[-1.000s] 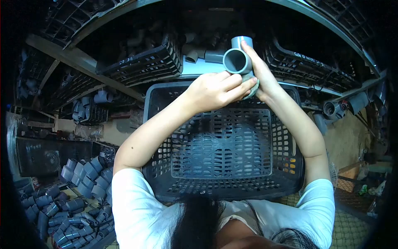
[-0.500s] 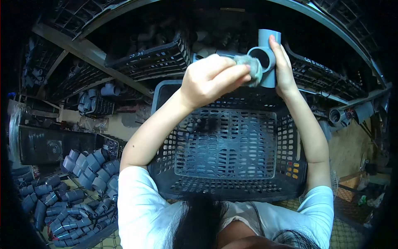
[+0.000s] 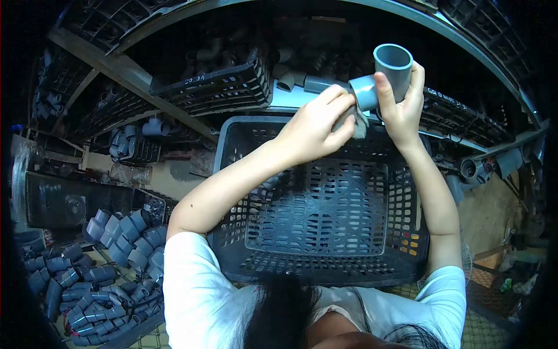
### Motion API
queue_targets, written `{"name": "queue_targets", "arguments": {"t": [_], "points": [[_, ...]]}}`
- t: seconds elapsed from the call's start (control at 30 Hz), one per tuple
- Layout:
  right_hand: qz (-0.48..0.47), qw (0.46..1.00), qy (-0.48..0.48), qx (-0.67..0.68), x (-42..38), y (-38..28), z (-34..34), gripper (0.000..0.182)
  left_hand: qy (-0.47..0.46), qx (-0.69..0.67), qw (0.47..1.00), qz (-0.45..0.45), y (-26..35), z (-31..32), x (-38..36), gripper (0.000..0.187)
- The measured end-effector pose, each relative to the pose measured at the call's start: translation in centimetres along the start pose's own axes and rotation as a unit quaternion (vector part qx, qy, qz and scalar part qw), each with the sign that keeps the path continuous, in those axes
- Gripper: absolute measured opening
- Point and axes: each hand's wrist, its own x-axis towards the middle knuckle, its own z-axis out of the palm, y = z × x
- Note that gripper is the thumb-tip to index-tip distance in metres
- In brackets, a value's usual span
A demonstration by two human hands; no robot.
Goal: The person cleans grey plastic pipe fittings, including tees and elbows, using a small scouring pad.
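Observation:
A grey plastic tee fitting (image 3: pixel 364 92) is gripped by my right hand (image 3: pixel 402 107), its wide round mouth tilted up toward me. My left hand (image 3: pixel 325 122) is closed around a crumpled greenish-grey cloth (image 3: pixel 361 126), which touches the fitting's side branch near its lower edge. Both hands are over the far rim of a large black perforated basket (image 3: pixel 317 260) in front of my body.
Black crates (image 3: pixel 209 85) holding fittings stand on the racks ahead, left and right. On a light shelf strip lie more pipe pieces (image 3: pixel 319 85). Piles of grey fittings (image 3: pixel 125 237) are at lower left. Metal rack beams (image 3: pixel 110 64) cross the upper left.
The fitting has turned in my right hand, so its open end faces up and its branch points left. My left hand and the cloth have moved slightly down, from the front opening to the branch.

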Motion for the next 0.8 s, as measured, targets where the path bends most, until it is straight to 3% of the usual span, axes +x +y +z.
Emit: {"name": "queue_targets", "arguments": {"t": [0.03,0.07,0.1,0.23,0.3,0.37,0.5,0.63,0.73,0.8], "points": [[-0.060,0.998,-0.013,-0.022,0.1,0.6,-0.2,0.060,0.000,-0.001,1.000,-0.001,0.3,-0.3,0.0,0.041],[-0.126,0.991,-0.021,-0.034,0.1,1.4,-0.7,0.063,-0.051,-0.213,0.968,-0.125,0.6,-0.6,0.1,0.040],[-0.175,0.983,-0.034,-0.038,0.3,2.1,-1.4,0.067,-0.098,-0.413,0.873,-0.241,0.8,-0.9,0.1,0.039],[-0.258,0.966,0.010,-0.009,1.4,4.1,-1.9,0.072,-0.008,-0.516,0.822,-0.239,0.4,-2.1,0.9,0.041],[-0.164,0.983,0.019,-0.086,1.1,3.1,-1.4,0.067,0.113,-0.488,0.831,-0.244,-0.7,-2.7,1.3,0.035],[-0.109,0.980,-0.034,-0.164,1.8,4.1,-0.5,0.054,0.213,-0.419,0.854,-0.224,-3.8,-3.7,1.3,0.036],[-0.040,0.967,-0.090,-0.237,1.7,8.5,2.0,0.059,0.343,-0.355,0.838,-0.234,-6.7,-5.5,0.8,0.037],[0.030,0.960,-0.121,-0.250,4.6,11.7,5.2,0.063,0.371,-0.355,0.826,-0.231,-7.4,-5.5,0.6,0.036],[0.165,0.920,-0.227,-0.273,8.3,13.0,8.6,0.066,0.374,-0.327,0.842,-0.210,-7.4,-6.0,0.5,0.037],[0.199,0.917,-0.248,-0.241,9.5,17.4,12.1,0.067,0.372,-0.310,0.851,-0.204,-7.7,-6.3,0.3,0.036]]}}
